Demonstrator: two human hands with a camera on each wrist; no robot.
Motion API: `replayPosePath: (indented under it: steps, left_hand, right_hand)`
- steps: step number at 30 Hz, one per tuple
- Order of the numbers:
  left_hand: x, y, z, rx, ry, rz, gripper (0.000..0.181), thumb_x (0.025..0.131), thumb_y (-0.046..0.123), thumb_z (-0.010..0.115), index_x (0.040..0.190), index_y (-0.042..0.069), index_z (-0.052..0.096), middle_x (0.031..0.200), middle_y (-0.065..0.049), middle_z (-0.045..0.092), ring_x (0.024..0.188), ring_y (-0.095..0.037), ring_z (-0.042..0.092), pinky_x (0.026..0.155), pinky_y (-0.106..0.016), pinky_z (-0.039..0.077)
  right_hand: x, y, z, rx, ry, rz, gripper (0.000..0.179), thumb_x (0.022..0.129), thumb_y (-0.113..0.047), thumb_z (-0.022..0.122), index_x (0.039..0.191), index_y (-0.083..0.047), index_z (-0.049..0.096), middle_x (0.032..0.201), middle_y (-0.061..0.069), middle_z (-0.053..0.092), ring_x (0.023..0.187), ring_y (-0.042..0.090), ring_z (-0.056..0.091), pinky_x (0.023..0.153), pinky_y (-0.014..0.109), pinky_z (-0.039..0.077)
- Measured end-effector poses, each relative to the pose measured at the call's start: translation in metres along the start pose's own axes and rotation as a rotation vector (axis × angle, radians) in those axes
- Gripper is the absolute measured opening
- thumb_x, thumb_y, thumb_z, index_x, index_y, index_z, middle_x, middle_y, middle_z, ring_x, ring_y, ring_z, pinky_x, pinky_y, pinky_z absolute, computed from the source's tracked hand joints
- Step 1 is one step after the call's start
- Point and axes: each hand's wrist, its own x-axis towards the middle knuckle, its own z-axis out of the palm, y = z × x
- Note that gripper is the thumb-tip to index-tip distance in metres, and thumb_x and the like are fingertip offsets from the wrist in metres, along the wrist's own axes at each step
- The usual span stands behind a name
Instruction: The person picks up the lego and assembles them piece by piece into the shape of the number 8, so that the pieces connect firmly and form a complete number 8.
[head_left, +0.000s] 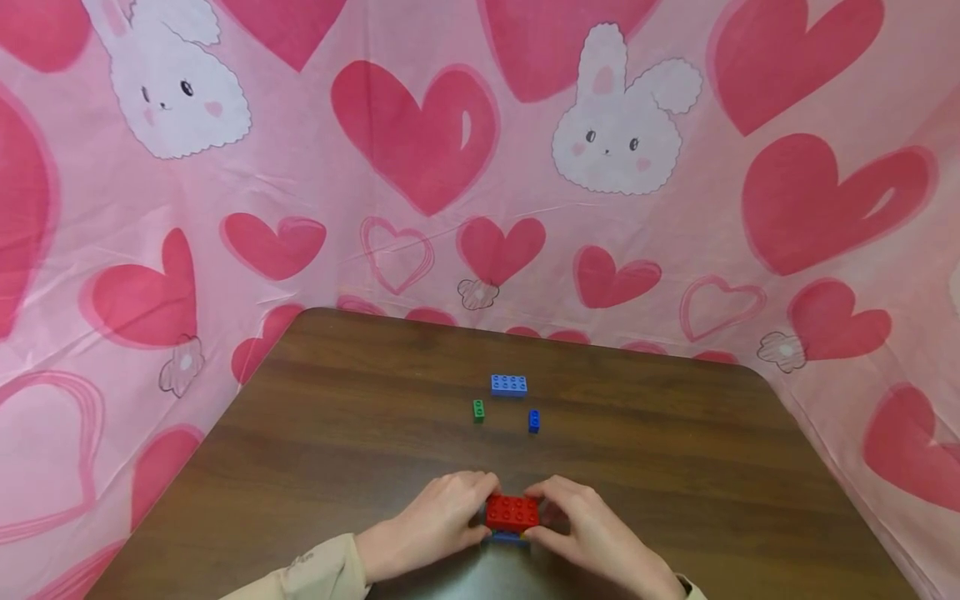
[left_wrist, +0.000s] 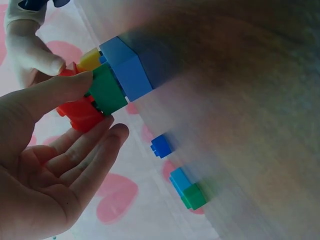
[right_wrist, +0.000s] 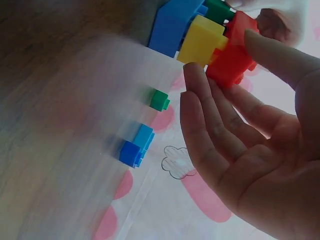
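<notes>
Near the front of the table stands a small stack of toy building bricks. Its top is a red eight-stud brick [head_left: 512,513]. Under that, a green brick [left_wrist: 108,90] and a yellow brick [right_wrist: 201,41] sit side by side on a blue brick [left_wrist: 127,70] at the bottom. My left hand [head_left: 435,517] pinches the red brick's left end, its thumb overlapping the green brick in the left wrist view. At the opposite end my right hand [head_left: 588,525] pinches the red brick between thumb and fingers.
Beyond the stack, three loose bricks lie on the brown wooden table [head_left: 360,400]: a light blue eight-stud brick [head_left: 508,385], a small green brick [head_left: 478,411] and a small dark blue brick [head_left: 534,421]. Pink cloth [head_left: 525,183] with hearts and rabbits hangs behind and beside the table.
</notes>
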Motion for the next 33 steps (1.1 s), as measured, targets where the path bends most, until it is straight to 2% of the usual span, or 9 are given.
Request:
replayPosePath:
  steps: [5, 10, 13, 26, 33]
  left_hand:
    - [-0.0002, -0.0005, 0.0014, 0.018, 0.028, 0.017, 0.031, 0.078, 0.019, 0.085, 0.098, 0.016, 0.061, 0.087, 0.006, 0.067, 0.075, 0.004, 0.053, 0.066, -0.012, 0.049]
    - [-0.0007, -0.0011, -0.0008, -0.040, 0.020, 0.007, 0.030, 0.078, 0.022, 0.085, 0.100, 0.016, 0.064, 0.093, 0.008, 0.070, 0.083, 0.000, 0.064, 0.071, -0.013, 0.052]
    - [-0.0005, -0.0017, -0.0026, -0.068, 0.005, 0.001, 0.029, 0.080, 0.024, 0.083, 0.102, 0.016, 0.065, 0.096, 0.007, 0.072, 0.088, -0.002, 0.067, 0.072, -0.013, 0.052]
    - [0.0036, 0.0008, -0.0063, -0.079, -0.023, -0.035, 0.027, 0.078, 0.022, 0.084, 0.097, 0.014, 0.067, 0.091, 0.006, 0.072, 0.078, 0.001, 0.063, 0.067, -0.010, 0.050]
    - [0.0059, -0.0005, -0.0060, -0.106, -0.040, -0.058, 0.026, 0.078, 0.023, 0.085, 0.095, 0.014, 0.067, 0.090, 0.006, 0.072, 0.079, 0.000, 0.065, 0.068, -0.011, 0.051]
  right_hand:
    - [0.0005, -0.0017, -0.0002, 0.019, -0.007, 0.002, 0.026, 0.092, -0.031, 0.071, 0.110, -0.013, 0.067, 0.097, -0.003, 0.068, 0.083, -0.003, 0.064, 0.070, 0.021, 0.058]
    - [0.0009, -0.0024, -0.0006, 0.029, -0.016, 0.024, 0.026, 0.090, -0.030, 0.072, 0.109, -0.013, 0.067, 0.097, -0.003, 0.069, 0.083, -0.003, 0.065, 0.070, 0.021, 0.058]
    - [0.0006, -0.0025, -0.0004, 0.034, -0.004, 0.006, 0.025, 0.090, -0.029, 0.073, 0.107, -0.013, 0.067, 0.097, -0.003, 0.069, 0.084, -0.002, 0.066, 0.070, 0.022, 0.059]
    - [0.0022, -0.0005, 0.0036, 0.019, 0.055, -0.067, 0.023, 0.086, -0.026, 0.077, 0.102, -0.013, 0.067, 0.092, -0.001, 0.069, 0.080, 0.001, 0.067, 0.067, 0.020, 0.057]
    - [0.0026, -0.0001, 0.0030, 0.055, 0.027, 0.004, 0.025, 0.085, -0.030, 0.077, 0.101, -0.013, 0.068, 0.093, -0.001, 0.069, 0.079, 0.001, 0.067, 0.067, 0.021, 0.057]
